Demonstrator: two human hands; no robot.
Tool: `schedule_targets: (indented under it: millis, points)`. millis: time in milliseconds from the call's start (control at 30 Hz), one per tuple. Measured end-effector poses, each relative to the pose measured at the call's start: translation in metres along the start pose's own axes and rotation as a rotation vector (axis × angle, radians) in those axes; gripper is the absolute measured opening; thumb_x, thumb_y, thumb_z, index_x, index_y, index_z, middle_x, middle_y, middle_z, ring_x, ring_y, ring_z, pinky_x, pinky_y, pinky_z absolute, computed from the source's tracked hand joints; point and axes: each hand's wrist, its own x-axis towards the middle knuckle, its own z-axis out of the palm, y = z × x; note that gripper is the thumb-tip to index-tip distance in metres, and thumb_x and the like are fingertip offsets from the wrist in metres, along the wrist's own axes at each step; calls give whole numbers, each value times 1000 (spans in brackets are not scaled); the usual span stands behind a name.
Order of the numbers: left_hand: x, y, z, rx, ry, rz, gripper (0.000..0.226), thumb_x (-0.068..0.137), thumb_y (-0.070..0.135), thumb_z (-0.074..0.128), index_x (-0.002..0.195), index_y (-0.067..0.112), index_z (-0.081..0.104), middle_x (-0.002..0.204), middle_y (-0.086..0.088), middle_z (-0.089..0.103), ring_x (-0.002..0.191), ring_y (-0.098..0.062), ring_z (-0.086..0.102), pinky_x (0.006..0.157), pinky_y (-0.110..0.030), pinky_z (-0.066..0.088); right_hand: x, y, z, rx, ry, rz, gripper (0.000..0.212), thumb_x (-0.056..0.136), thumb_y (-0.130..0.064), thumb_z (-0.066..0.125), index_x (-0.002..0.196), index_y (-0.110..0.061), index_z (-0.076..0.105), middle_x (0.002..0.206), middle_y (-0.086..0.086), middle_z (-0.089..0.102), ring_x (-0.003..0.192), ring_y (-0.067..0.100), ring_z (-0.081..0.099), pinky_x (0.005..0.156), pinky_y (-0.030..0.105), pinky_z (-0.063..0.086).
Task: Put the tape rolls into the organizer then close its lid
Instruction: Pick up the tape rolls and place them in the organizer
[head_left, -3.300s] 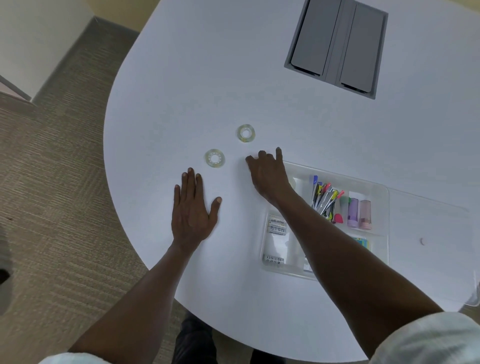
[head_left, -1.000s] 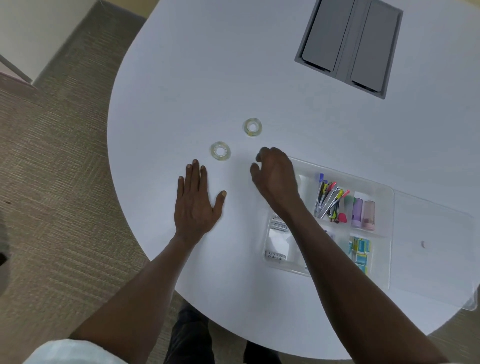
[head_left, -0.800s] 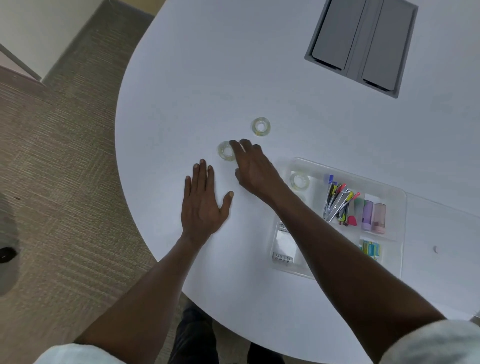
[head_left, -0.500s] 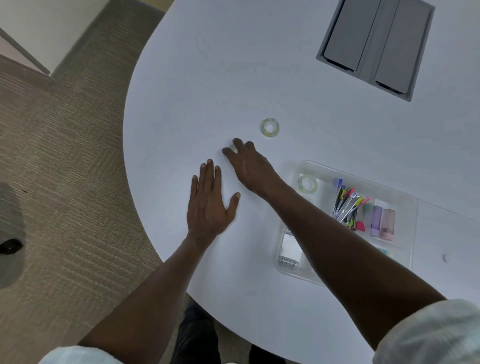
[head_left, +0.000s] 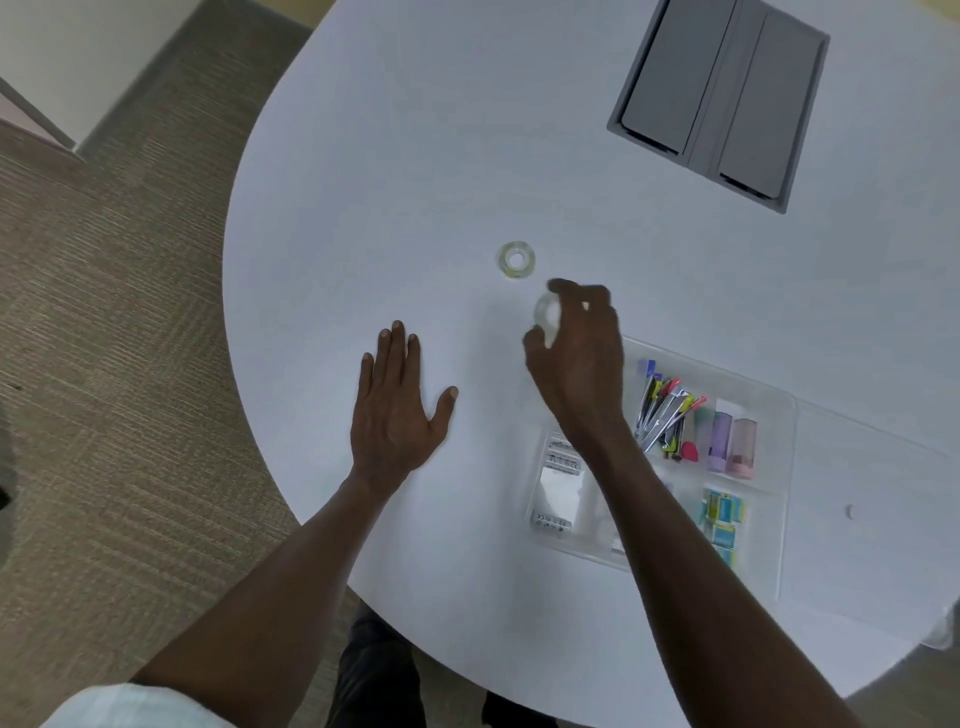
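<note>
My right hand (head_left: 576, 348) is raised just left of the clear plastic organizer (head_left: 774, 499) and pinches a clear tape roll (head_left: 546, 314) between thumb and fingers. A second clear tape roll (head_left: 516, 260) lies flat on the white table, a short way up and left of that hand. My left hand (head_left: 397, 410) rests flat on the table with its fingers spread and nothing in it. The organizer's top left compartment is hidden under my right hand. Its clear lid (head_left: 872, 525) lies folded open to the right.
The organizer holds pens (head_left: 665, 410), two small tubes (head_left: 732, 441), blue packets (head_left: 722, 519) and white labelled packs (head_left: 558, 488). A grey cable hatch (head_left: 719, 98) is set into the table (head_left: 415, 156) at the far right. The table's curved edge runs along the left over carpet.
My right hand reached left to the nearer tape roll, took hold of it, and now carries it back right toward the organizer. The left hand stayed flat.
</note>
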Motion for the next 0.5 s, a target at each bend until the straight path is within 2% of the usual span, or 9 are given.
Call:
schedule_targets:
  millis: [100,233,500]
  points:
    - [1,1,-1,-8,-3,0,78,97,55,43,155,4,27,167,-12,17,157,-24,12,128,-43,17,-11,27,-22,-17,47,134,51,77,-19,64,126,-11,53,119,12,56,107,30,55,87,34,44]
    - [1,1,-1,-10,-12,0,78,97,55,43,155,4,27,167,-12,17,157,-24,12,128,-43,16,-22,54,-32,-61,-34,246,50,77,-20,66,124,-5,54,117,16,58,110,33,54,92,38,42]
    - [2,1,-2,-7,-32,-2,79,97,56,42,155,5,26,168,-12,15,157,-24,11,128,-42,13,-27,71,-13,-139,-201,245,37,77,-17,68,105,7,60,101,25,64,98,39,58,85,41,44]
